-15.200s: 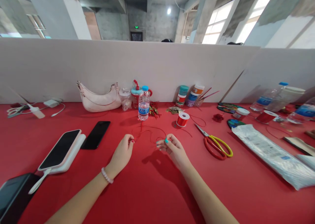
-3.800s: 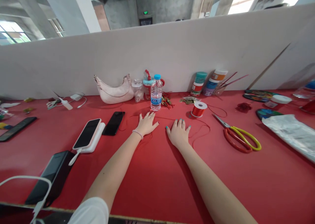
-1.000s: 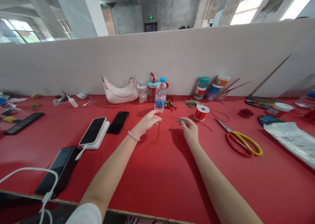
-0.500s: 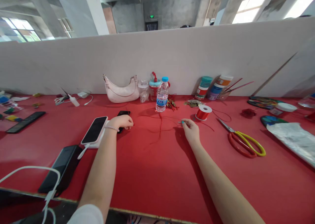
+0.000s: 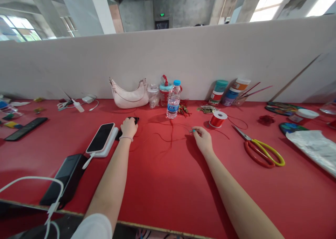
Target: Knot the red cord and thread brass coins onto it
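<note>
My left hand (image 5: 129, 127) rests over a black phone (image 5: 119, 134), back side up; its fingertips are hidden, so whether it grips anything does not show. A pinch of my right hand (image 5: 202, 138) holds thin red cord (image 5: 181, 124) near the fingertips. That cord runs leftward to a small red knotted piece (image 5: 172, 124) with loose strands trailing on the table. Just beyond the knot stands a water bottle (image 5: 173, 102) with a blue cap. To the right of my right hand is a spool of red ribbon or cord (image 5: 218, 120).
Scissors (image 5: 262, 151) with red and yellow handles lie at right. A white phone (image 5: 101, 138) and a black power bank (image 5: 64, 177) sit at left. Along the white partition (image 5: 199, 60) stand a pink handbag (image 5: 130, 95) and paint jars (image 5: 218, 93).
My left hand has turned, its fingers now pointing away from me, and lies over the black phone. My right hand has barely moved. The loose red strands lie slightly differently.
</note>
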The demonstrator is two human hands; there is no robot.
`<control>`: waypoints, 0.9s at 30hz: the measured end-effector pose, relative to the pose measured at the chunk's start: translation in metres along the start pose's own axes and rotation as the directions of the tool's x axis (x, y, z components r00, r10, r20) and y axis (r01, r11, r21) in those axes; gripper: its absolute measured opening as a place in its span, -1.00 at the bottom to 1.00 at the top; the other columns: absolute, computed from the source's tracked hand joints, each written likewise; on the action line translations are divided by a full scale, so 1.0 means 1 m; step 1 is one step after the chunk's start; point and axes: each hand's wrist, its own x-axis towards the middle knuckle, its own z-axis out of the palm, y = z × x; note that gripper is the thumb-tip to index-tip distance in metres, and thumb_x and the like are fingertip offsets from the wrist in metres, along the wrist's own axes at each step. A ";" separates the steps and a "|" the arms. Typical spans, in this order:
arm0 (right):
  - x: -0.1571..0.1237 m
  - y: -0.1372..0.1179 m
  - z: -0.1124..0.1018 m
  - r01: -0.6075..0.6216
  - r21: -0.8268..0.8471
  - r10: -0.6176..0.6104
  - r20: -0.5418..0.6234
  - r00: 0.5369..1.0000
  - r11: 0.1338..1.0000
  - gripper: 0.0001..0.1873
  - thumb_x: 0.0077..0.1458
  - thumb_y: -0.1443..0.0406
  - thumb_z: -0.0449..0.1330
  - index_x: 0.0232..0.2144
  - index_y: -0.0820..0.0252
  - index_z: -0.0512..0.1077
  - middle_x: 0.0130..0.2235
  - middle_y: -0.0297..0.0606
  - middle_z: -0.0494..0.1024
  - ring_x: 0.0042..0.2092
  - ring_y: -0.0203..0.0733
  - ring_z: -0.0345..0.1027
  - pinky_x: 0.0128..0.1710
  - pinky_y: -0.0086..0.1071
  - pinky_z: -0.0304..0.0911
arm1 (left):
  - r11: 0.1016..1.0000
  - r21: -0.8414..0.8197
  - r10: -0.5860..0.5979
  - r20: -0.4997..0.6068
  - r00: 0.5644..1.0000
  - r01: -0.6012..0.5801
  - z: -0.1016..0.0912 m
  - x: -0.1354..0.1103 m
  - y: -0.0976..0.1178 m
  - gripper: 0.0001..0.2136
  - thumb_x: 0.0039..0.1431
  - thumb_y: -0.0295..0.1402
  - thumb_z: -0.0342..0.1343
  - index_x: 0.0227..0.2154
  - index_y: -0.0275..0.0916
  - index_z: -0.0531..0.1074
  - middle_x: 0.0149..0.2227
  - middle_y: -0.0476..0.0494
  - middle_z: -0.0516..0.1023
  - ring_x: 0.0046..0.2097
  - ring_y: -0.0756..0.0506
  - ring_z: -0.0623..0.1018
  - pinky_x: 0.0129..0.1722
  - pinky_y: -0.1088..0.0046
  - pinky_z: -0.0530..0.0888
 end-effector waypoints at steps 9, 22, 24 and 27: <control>0.000 0.003 0.000 0.036 -0.080 -0.036 0.001 0.999 0.996 -0.74 -0.12 0.28 0.00 -0.35 0.18 0.39 -0.40 -0.20 0.53 -0.31 -0.13 0.39 -0.23 -0.23 0.25 | 0.992 -0.108 0.055 -0.084 0.995 -0.064 0.004 -0.002 0.007 -0.81 0.16 -0.44 -0.09 -0.24 -0.33 0.39 -0.11 -0.41 0.38 -0.06 -0.33 0.42 -0.12 0.05 0.34; -0.022 -0.025 0.011 0.654 -0.454 -0.416 0.520 0.746 0.605 -0.73 0.06 0.43 0.04 -0.22 0.15 0.46 -0.21 -0.14 0.41 -0.16 -0.09 0.19 -0.19 -0.27 0.14 | 0.460 -0.752 0.561 -0.166 0.811 -0.472 -0.077 -0.020 0.042 -0.88 0.13 -0.32 -0.04 -0.31 -0.24 0.28 -0.35 -0.04 0.44 -0.30 -0.02 0.46 -0.20 0.41 0.39; -0.029 -0.032 0.016 0.731 -0.420 -0.398 0.637 0.659 0.538 -0.70 0.10 0.45 0.02 -0.18 0.11 0.44 -0.20 -0.16 0.42 -0.16 -0.12 0.19 -0.21 -0.30 0.10 | 0.481 -0.742 0.615 -0.093 0.783 -0.467 -0.085 -0.028 0.044 -0.87 0.13 -0.28 -0.03 -0.33 -0.23 0.30 -0.38 -0.03 0.44 -0.31 -0.03 0.45 -0.21 0.41 0.38; -0.037 -0.037 0.025 0.792 -0.383 -0.381 0.721 0.578 0.476 -0.71 0.15 0.44 0.00 -0.15 0.09 0.41 -0.21 -0.18 0.42 -0.17 -0.15 0.18 -0.24 -0.33 0.05 | 0.540 -0.693 0.680 0.026 0.732 -0.478 -0.088 -0.034 0.045 -0.87 0.09 -0.29 -0.01 -0.35 -0.22 0.32 -0.32 -0.05 0.46 -0.26 -0.05 0.45 -0.21 0.40 0.38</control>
